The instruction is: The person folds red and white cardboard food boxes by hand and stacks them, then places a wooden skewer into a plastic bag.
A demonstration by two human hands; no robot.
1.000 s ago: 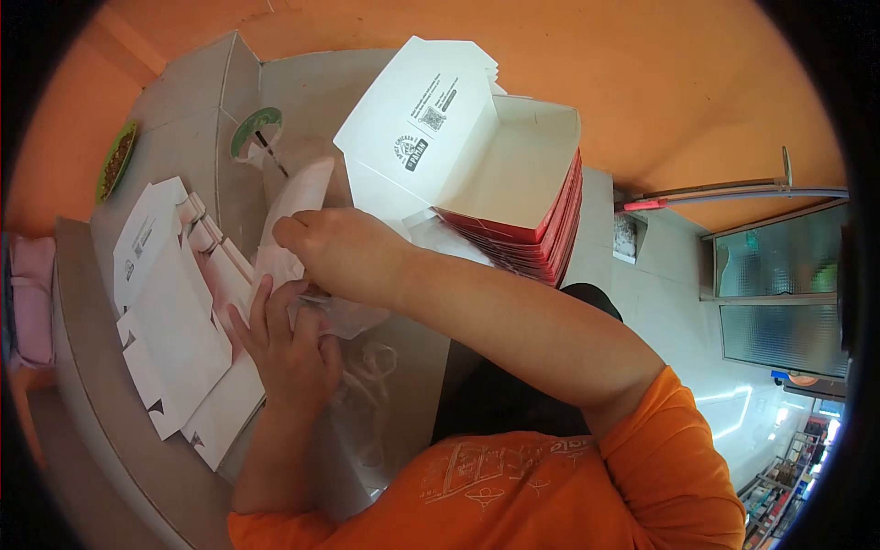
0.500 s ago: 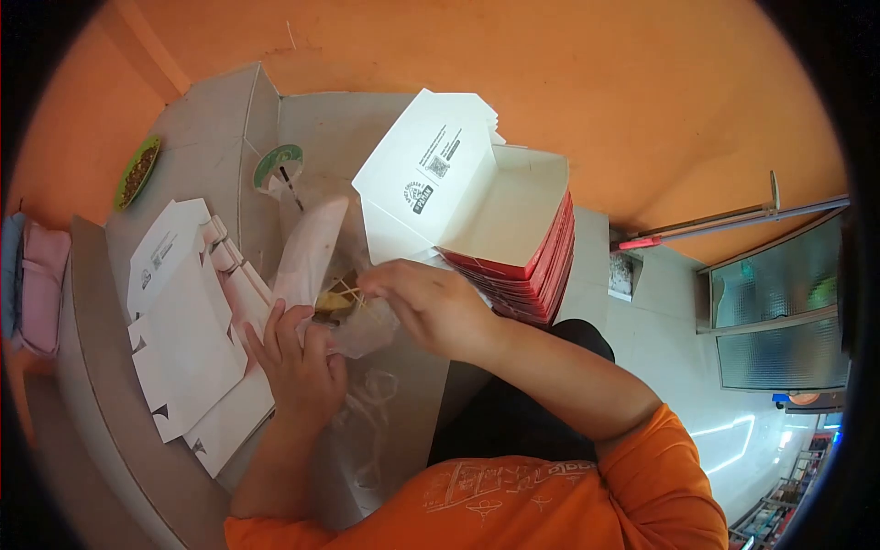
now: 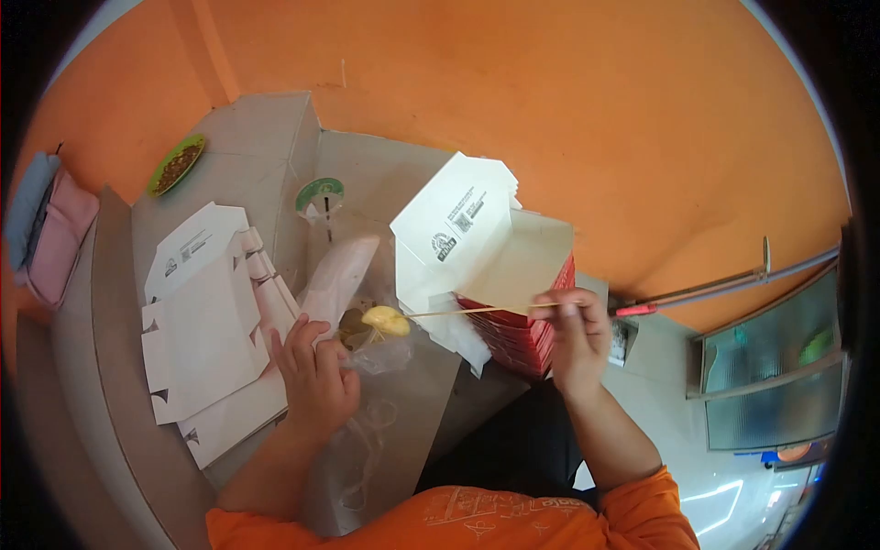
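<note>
My right hand [image 3: 577,344] is closed in a pinch around the end of a long thin wooden skewer [image 3: 477,311]. On the skewer's other end sits a yellow piece of food [image 3: 386,321], just above a clear plastic bag [image 3: 385,356]. Brown food, partly hidden, shows inside the bag. My left hand [image 3: 318,376] holds the bag's near left side with bent fingers. A pale, long wrapper [image 3: 337,275] lies behind the bag. Flat white folding cartons [image 3: 206,325] lie just left of my left hand.
A tall stack of red and white food boxes [image 3: 527,335] stands at the right. Behind the bag is a clear cup with a green lid [image 3: 320,195] and dark straw. A green plate [image 3: 176,166] of brown bits and a pink pouch [image 3: 69,243] are farther left.
My right hand has moved right, away from the bag, drawing the skewer out so its length and the yellow food show. My left hand stays at the bag. The view has shifted slightly.
</note>
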